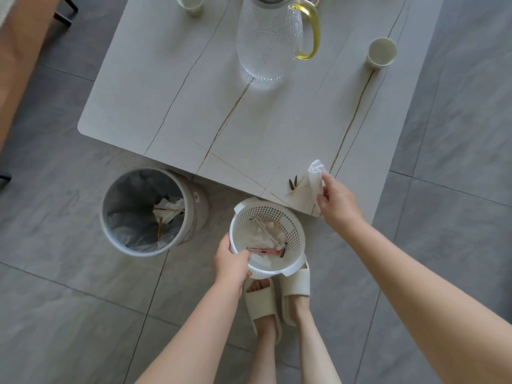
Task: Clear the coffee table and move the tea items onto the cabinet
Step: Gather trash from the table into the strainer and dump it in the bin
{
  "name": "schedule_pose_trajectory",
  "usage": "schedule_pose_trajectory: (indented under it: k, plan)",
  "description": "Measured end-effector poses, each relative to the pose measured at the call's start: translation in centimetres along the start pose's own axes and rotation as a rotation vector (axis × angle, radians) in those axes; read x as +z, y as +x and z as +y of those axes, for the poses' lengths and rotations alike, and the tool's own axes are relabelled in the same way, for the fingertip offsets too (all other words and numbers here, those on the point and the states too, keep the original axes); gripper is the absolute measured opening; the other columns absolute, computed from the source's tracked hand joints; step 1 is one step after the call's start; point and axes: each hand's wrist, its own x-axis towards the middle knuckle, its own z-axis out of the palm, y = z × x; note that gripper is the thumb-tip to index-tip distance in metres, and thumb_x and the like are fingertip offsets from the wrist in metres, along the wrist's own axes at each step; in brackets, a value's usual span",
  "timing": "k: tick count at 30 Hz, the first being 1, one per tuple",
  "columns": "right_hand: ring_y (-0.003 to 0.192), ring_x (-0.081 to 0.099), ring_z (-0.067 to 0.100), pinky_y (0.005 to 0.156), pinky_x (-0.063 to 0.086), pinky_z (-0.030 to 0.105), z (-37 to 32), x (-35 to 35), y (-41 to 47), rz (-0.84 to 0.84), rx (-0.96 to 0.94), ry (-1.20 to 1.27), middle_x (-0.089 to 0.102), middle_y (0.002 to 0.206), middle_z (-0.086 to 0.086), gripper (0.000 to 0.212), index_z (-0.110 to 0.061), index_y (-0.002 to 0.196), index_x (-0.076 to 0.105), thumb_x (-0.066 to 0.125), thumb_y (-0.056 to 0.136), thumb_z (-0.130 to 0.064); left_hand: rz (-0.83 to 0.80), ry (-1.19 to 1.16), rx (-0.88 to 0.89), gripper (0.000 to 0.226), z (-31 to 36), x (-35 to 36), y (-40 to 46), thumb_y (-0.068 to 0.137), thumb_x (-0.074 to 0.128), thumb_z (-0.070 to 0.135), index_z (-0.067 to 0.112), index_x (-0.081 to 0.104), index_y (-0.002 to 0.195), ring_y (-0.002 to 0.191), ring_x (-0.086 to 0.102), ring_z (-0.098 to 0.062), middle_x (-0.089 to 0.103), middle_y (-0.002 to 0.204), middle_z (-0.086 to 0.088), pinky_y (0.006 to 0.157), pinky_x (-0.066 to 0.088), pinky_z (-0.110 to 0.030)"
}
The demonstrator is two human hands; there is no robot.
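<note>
My left hand [232,264] grips the rim of a white perforated basket [293,228], held just below the near edge of the white coffee table [171,112]. Inside the basket lie crumpled tissues, thin sticks and a pink sachet [261,250]. My right hand [336,202] pinches a white tissue [315,176] against the table's near edge. Two dark seed shells [292,182] lie on the table just left of the tissue. Farther back stand a clear glass pitcher [266,42] with a yellow handle and a pale cup [381,54] at the right. Another pale cup [191,4] is at the top.
A round waste bin [191,214] lined with a grey bag stands on the tiled floor left of the basket, with paper scraps inside. My feet in cream slippers [263,303] are under the basket. An orange-brown sofa [19,59] fills the left edge.
</note>
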Motion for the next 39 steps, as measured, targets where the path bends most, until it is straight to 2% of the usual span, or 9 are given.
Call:
schedule_pose_trajectory:
  k: [4,9,14,19,24,31,35,37,39]
  plan:
    - [0.098,0.053,0.029,0.070,0.035,0.030,0.0,-1.7,2.7,0.133,0.003,-0.074,0.056,0.109,0.012,0.049,-0.020,0.134,0.041,0.040,0.088,-0.003,-0.008,0.025,-0.020,0.064,0.7,-0.5,0.5,0.083,0.050,-0.008,0.031,0.047,0.133,0.077,0.061,-0.014,0.055,0.090,0.013,0.069,0.061,-0.040]
    - [0.105,0.049,0.031,0.079,0.041,0.034,-0.5,-1.1,4.6,0.019,0.069,-0.180,0.045,0.129,0.011,0.056,-0.032,0.138,0.034,0.035,0.089,-0.005,-0.016,0.015,-0.066,0.065,1.2,-1.5,1.4,0.083,0.051,-0.007,0.030,0.045,0.136,0.079,0.065,-0.020,0.057,0.092,0.006,0.070,0.061,-0.043]
    - [0.085,0.041,0.022,0.074,0.035,0.029,-2.0,1.8,3.0,-0.080,-0.020,-0.290,0.045,0.118,0.007,0.059,-0.039,0.141,0.028,0.034,0.091,-0.009,-0.004,-0.001,-0.070,0.065,1.5,-1.8,1.8,0.082,0.051,-0.008,0.028,0.045,0.137,0.080,0.064,-0.020,0.058,0.095,0.003,0.073,0.060,-0.045]
    - [0.081,0.045,0.020,0.068,0.038,0.029,-3.1,4.7,0.1,-0.164,-0.034,-0.293,0.047,0.114,0.002,0.062,-0.041,0.142,0.025,0.037,0.091,-0.008,-0.005,0.003,-0.082,0.066,2.0,-2.1,1.8,0.082,0.051,-0.008,0.029,0.045,0.136,0.077,0.061,-0.021,0.054,0.088,0.007,0.073,0.059,-0.050]
    - [0.084,0.050,0.018,0.067,0.038,0.029,-2.9,6.1,-2.7,-0.325,-0.126,-0.141,0.049,0.111,0.000,0.053,-0.040,0.139,0.030,0.035,0.093,-0.015,-0.007,-0.008,-0.084,0.064,2.0,-2.3,1.7,0.083,0.050,-0.008,0.031,0.047,0.134,0.083,0.062,-0.023,0.056,0.089,0.007,0.073,0.060,-0.046]
    - [0.078,0.047,0.023,0.068,0.034,0.027,-0.9,1.8,-0.9,0.085,0.013,-0.010,0.044,0.095,0.004,0.048,-0.026,0.137,0.041,0.040,0.092,-0.008,-0.023,-0.003,-0.064,0.063,1.7,-2.3,1.5,0.082,0.052,-0.008,0.030,0.049,0.133,0.080,0.064,-0.021,0.053,0.087,0.012,0.070,0.061,-0.045]
    - [0.105,0.051,0.029,0.076,0.040,0.030,-0.3,1.9,-0.7,0.016,0.105,-0.095,0.045,0.130,0.009,0.054,-0.031,0.140,0.035,0.036,0.092,-0.007,-0.027,-0.006,-0.057,0.063,1.6,-2.5,1.7,0.082,0.050,-0.009,0.029,0.049,0.133,0.081,0.063,-0.021,0.053,0.088,0.011,0.070,0.061,-0.045]
    - [0.104,0.051,0.030,0.076,0.039,0.030,-0.7,2.9,-1.1,-0.022,0.071,-0.111,0.044,0.130,0.009,0.054,-0.032,0.141,0.034,0.036,0.093,-0.007,-0.028,-0.002,-0.053,0.064,1.6,-2.6,1.7,0.082,0.050,-0.009,0.029,0.048,0.133,0.081,0.063,-0.020,0.053,0.089,0.010,0.070,0.061,-0.045]
    - [0.089,0.050,0.026,0.071,0.038,0.028,-1.4,4.0,-1.5,-0.070,0.013,-0.130,0.046,0.119,0.008,0.056,-0.035,0.140,0.033,0.036,0.092,-0.007,-0.029,-0.002,-0.050,0.064,1.6,-2.7,1.8,0.082,0.050,-0.009,0.029,0.047,0.134,0.081,0.062,-0.018,0.055,0.092,0.007,0.071,0.060,-0.044]
